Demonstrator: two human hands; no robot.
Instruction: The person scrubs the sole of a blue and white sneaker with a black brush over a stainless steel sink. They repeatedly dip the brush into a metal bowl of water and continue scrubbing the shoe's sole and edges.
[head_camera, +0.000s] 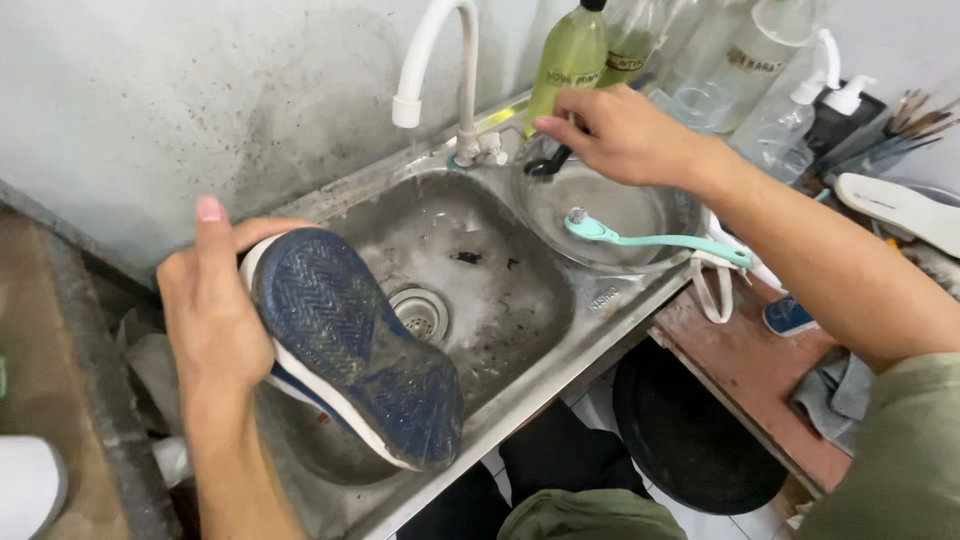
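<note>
Down at the lower left of the frame, the left hand was wrapped around a shoe, fingers closed over its upper side and thumb pointing up, so that the dark blue ridged sole with its white edge faced the camera. The shoe hung tilted over the near left part of a steel sink, whose drain showed just beyond the toe.

At the upper middle, the right hand reached across to the back rim of the sink, fingers curled down onto a dark-handled tool; how firmly they pinched it could not be told, since the knuckles hid the grip. That tool dipped toward a round steel bowl sitting in the right part of the sink. A teal long-handled brush lay across the bowl's rim, its head over the bowl and its handle pointing right.

A white tap rose behind the sink, and a green bottle stood just beside the right hand among clear bottles. A white insole lay at the far right.
</note>
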